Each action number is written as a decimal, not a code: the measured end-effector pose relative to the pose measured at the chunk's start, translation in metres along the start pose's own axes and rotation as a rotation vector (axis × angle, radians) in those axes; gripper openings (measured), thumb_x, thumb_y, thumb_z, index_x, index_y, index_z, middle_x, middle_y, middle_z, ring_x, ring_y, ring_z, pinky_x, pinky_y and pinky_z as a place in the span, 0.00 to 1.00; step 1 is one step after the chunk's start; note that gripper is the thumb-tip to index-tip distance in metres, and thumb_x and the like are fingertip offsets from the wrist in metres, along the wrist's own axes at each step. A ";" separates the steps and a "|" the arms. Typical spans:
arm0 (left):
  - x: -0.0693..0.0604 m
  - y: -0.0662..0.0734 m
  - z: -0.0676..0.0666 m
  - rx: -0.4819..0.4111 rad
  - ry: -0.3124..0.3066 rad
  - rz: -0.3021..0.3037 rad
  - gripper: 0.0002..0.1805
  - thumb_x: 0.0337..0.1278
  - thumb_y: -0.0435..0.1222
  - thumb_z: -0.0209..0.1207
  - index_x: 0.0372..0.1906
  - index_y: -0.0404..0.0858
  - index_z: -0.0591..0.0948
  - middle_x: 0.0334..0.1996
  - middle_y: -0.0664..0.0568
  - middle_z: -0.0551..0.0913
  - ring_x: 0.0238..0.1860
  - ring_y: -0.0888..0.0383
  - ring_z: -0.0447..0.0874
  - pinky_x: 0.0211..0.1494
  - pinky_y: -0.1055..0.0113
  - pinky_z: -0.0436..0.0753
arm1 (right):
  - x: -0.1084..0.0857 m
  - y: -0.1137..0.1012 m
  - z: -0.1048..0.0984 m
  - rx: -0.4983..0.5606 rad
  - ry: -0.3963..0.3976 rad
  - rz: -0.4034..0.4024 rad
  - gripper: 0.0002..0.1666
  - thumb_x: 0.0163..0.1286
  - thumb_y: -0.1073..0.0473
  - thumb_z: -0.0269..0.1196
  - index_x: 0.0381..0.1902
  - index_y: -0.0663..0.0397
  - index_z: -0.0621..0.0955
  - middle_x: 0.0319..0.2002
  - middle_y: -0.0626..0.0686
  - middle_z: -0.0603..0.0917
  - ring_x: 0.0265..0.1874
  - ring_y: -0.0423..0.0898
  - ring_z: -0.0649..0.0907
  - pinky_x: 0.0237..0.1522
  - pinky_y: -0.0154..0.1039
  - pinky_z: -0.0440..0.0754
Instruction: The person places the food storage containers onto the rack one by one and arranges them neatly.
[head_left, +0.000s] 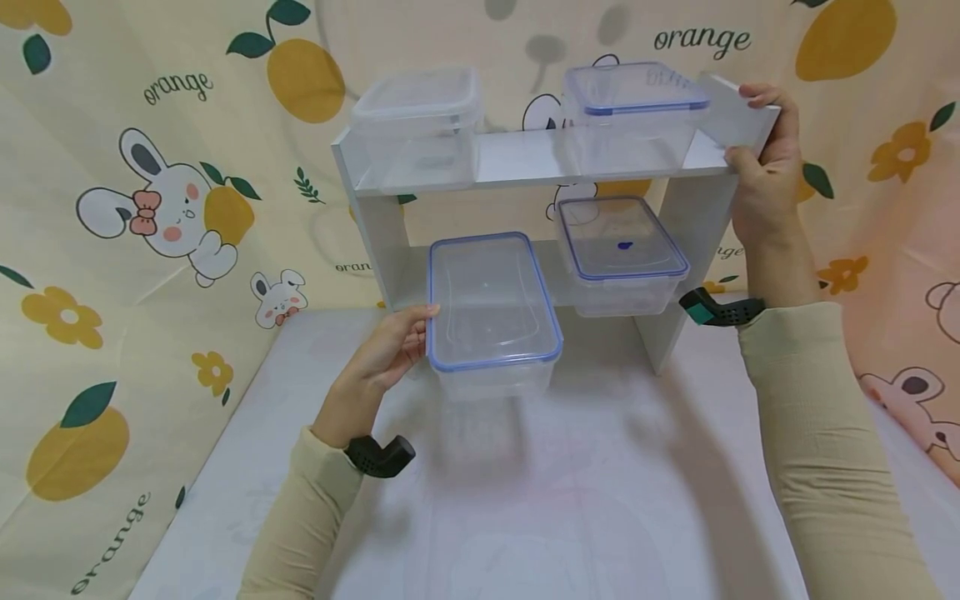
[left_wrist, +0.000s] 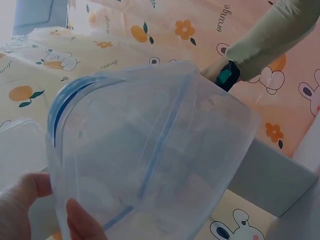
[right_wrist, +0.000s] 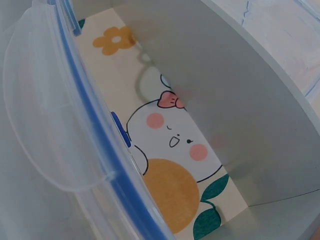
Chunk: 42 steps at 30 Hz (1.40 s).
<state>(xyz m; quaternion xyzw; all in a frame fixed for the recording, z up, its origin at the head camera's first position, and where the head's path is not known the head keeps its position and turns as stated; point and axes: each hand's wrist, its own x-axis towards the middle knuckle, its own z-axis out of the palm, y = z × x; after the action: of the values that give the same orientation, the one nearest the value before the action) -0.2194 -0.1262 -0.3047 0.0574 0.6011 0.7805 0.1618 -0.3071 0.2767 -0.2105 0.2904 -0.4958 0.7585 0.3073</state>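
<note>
My left hand (head_left: 384, 357) (left_wrist: 24, 206) grips a clear food storage container (head_left: 491, 304) (left_wrist: 145, 145) by its left side, thumb at the blue-rimmed lid and fingers lower down. That container sits forward of the white shelf (head_left: 517, 162), tilted, in front of its lower board. High on the right, my right hand (head_left: 772, 171) grips the raised end panel of the shelf's upper board. On the lower board to the right rests another blue-rimmed container (head_left: 622, 250), jutting past the front edge. The right wrist view shows a blue-edged container (right_wrist: 95, 120) beside a grey-white shelf panel (right_wrist: 220, 85).
On the upper board stand a clear-lidded container (head_left: 416, 125) at left and a blue-rimmed one (head_left: 637, 117) at right. A patterned cloth (head_left: 187, 333) hangs behind and beside the shelf. The white table (head_left: 555, 517) extends in front.
</note>
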 end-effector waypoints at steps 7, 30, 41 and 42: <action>0.001 0.001 0.002 0.000 0.002 -0.001 0.10 0.64 0.35 0.47 0.46 0.35 0.70 0.27 0.59 0.82 0.31 0.67 0.79 0.35 0.79 0.80 | -0.001 -0.003 0.001 0.028 0.019 0.042 0.28 0.62 0.86 0.40 0.48 0.53 0.69 0.62 0.51 0.69 0.63 0.49 0.65 0.70 0.46 0.66; 0.015 0.000 -0.001 -0.063 0.031 -0.001 0.06 0.66 0.36 0.47 0.43 0.37 0.70 0.26 0.60 0.80 0.29 0.68 0.78 0.33 0.78 0.78 | 0.000 -0.002 0.001 0.028 0.024 0.045 0.28 0.60 0.86 0.39 0.48 0.54 0.69 0.60 0.49 0.69 0.63 0.48 0.65 0.68 0.44 0.68; 0.021 0.005 -0.002 -0.143 0.071 -0.009 0.05 0.69 0.35 0.47 0.43 0.38 0.70 0.28 0.58 0.78 0.30 0.67 0.76 0.34 0.80 0.78 | 0.000 -0.002 0.001 -0.002 0.020 0.032 0.28 0.60 0.86 0.39 0.48 0.53 0.70 0.61 0.50 0.69 0.63 0.49 0.65 0.67 0.44 0.68; 0.022 0.005 -0.002 -0.149 0.072 -0.012 0.05 0.70 0.36 0.47 0.43 0.38 0.70 0.28 0.58 0.79 0.31 0.67 0.76 0.35 0.80 0.78 | 0.000 -0.002 0.001 0.004 0.022 0.040 0.29 0.60 0.86 0.38 0.48 0.53 0.70 0.60 0.50 0.69 0.63 0.48 0.64 0.66 0.42 0.68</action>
<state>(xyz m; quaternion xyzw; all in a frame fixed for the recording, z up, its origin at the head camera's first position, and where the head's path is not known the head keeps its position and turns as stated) -0.2412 -0.1217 -0.3026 0.0136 0.5473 0.8236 0.1486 -0.3051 0.2766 -0.2092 0.2726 -0.4968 0.7686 0.2968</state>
